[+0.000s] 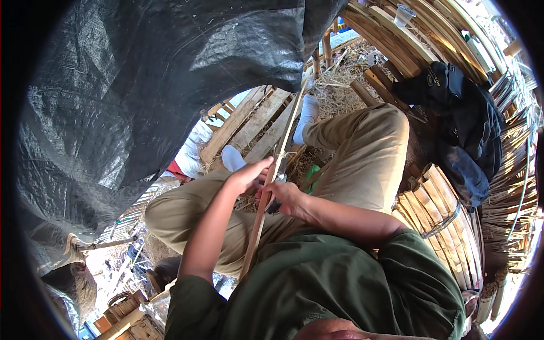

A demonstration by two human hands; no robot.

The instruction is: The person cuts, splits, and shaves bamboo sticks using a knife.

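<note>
A long wooden strip point(258, 229) slants between the person's bent legs, from the belly up toward the edge of a black tarp point(136, 102); the left hand point(246, 177) grips it near mid-length, while the right hand point(288, 198), just below, curls around a dark object point(274, 206) against the strip, its shape mostly hidden by the fingers. The tarp hangs across the upper left, blocking the view behind it and partly covering a slatted wooden platform point(258, 122). To the right lie a tied bundle of split bamboo point(436, 221), dark clothing point(467, 136), and, farther up, stacked planks point(391, 39) bearing a clear cup point(404, 15).
</note>
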